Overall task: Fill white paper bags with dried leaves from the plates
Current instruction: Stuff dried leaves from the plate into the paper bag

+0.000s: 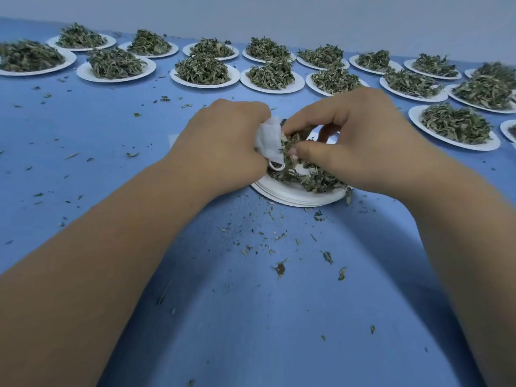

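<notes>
A pale grey wall stands behind a blue table that fills nearly all we see. Beyond both hands, white plates lie in 2 rough rows, each heaped with green leaf. We count 8 in the far row and 7 in the nearer one. 2 more sit to the right of the right hand, 1 of them cut by the frame edge, as are the outermost plates of both rows.

Our 2 bare forearms come in from the bottom corners and meet over a stack of plates. Its rims are too thin for us to count, and the hands hide its far half.

The left hand is curled round a white paper bag, crumpled, its mouth turned toward the right hand. Most of the bag is hidden inside the fist, so we cannot tell how full it is. The right hand pinches a clump of dried leaves between thumb and fingers, right at the bag's mouth. The rest of that pile lies under it on the stack, dull green and curled.

Loose crumbs are scattered on the table between the wrists and left of the left hand, too many to count.
</notes>
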Demonstrator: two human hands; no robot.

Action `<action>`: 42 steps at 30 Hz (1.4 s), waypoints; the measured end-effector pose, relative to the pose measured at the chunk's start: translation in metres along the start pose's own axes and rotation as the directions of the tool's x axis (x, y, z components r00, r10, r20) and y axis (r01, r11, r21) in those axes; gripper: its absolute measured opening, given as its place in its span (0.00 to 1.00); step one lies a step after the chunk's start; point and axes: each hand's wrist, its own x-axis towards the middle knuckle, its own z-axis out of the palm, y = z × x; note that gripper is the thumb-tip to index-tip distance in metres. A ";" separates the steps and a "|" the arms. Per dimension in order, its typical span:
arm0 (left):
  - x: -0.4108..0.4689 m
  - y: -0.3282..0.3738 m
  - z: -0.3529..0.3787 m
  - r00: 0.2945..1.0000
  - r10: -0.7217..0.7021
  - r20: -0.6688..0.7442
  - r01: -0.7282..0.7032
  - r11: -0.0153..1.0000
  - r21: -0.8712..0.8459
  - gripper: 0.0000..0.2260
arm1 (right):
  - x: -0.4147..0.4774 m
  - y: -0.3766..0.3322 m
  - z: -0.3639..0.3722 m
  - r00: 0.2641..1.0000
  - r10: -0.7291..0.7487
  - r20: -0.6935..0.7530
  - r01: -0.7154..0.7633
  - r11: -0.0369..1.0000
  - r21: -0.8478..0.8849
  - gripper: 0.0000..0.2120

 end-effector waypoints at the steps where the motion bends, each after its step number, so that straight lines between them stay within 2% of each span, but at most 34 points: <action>1: -0.001 0.001 0.001 1.000 0.004 0.001 -0.004 1.000 -0.013 0.11 | 0.000 -0.001 0.002 1.000 -0.005 0.004 0.005 1.000 -0.007 0.12; 5: -0.003 0.004 0.005 0.999 0.046 0.014 -0.045 0.997 -0.057 0.11 | 0.003 0.000 0.009 0.993 0.089 -0.075 -0.080 0.990 0.119 0.09; 9: -0.002 0.006 0.009 0.999 0.037 0.022 -0.035 0.997 -0.072 0.11 | 0.006 -0.003 0.019 0.981 0.143 -0.134 -0.128 0.985 0.119 0.08; 11: -0.001 0.002 0.009 1.000 0.021 0.007 -0.020 0.996 -0.083 0.12 | 0.005 -0.003 0.017 0.985 0.162 -0.055 -0.143 0.955 0.260 0.10; 14: 0.002 -0.007 0.006 1.000 -0.008 -0.014 0.007 0.998 -0.070 0.14 | 0.000 -0.001 0.008 0.970 0.137 0.202 -0.221 0.844 0.488 0.17; 16: 0.003 -0.007 0.006 1.000 -0.024 -0.019 0.022 0.995 -0.099 0.15 | -0.001 0.000 0.007 0.976 0.120 0.180 -0.191 0.868 0.459 0.15; 18: 0.001 -0.001 0.007 0.999 -0.019 -0.034 0.015 0.992 -0.127 0.15 | 0.000 -0.001 0.011 0.990 0.124 0.066 -0.139 0.929 0.343 0.09; 20: -0.002 0.006 0.008 0.999 0.023 -0.038 -0.028 0.991 -0.132 0.12 | 0.003 -0.001 0.014 0.990 0.137 -0.015 -0.126 0.947 0.296 0.05; 22: -0.002 0.011 0.008 0.998 0.055 -0.037 -0.059 0.989 -0.135 0.12 | 0.006 -0.001 0.017 0.987 0.129 -0.091 -0.101 0.959 0.264 0.04; 24: -0.001 0.016 0.008 0.995 0.095 -0.022 -0.097 0.987 -0.126 0.11 | 0.009 0.001 0.020 0.980 0.145 -0.137 -0.114 0.971 0.212 0.08; 26: -0.001 0.019 0.009 0.991 0.136 -0.006 -0.136 0.986 -0.100 0.12 | 0.013 0.002 0.023 0.974 0.196 -0.110 -0.170 0.963 0.209 0.12; 29: -0.002 0.020 0.009 0.985 0.168 0.025 -0.167 0.985 -0.052 0.07 | 0.015 0.003 0.026 0.979 0.203 -0.013 -0.192 0.945 0.266 0.14; 34: -0.001 -0.001 -0.001 0.998 0.054 -0.015 -0.056 0.991 -0.118 0.07 | 0.013 0.020 0.013 0.974 0.228 0.004 -0.204 0.865 0.458 0.11; 36: 0.001 -0.011 -0.003 1.000 -0.002 -0.030 -0.002 0.992 -0.128 0.09 | 0.008 0.031 0.005 0.975 0.219 0.036 -0.219 0.928 0.301 0.14; 39: 0.005 -0.018 0.000 0.995 -0.091 -0.030 0.083 0.976 -0.202 0.10 | -0.002 0.038 0.003 0.942 0.195 0.273 -0.183 0.981 -0.071 0.30; 42: 0.007 -0.023 0.001 0.987 -0.158 0.008 0.155 0.961 -0.227 0.14 | -0.003 0.035 0.018 0.924 0.136 0.358 -0.083 0.984 -0.159 0.37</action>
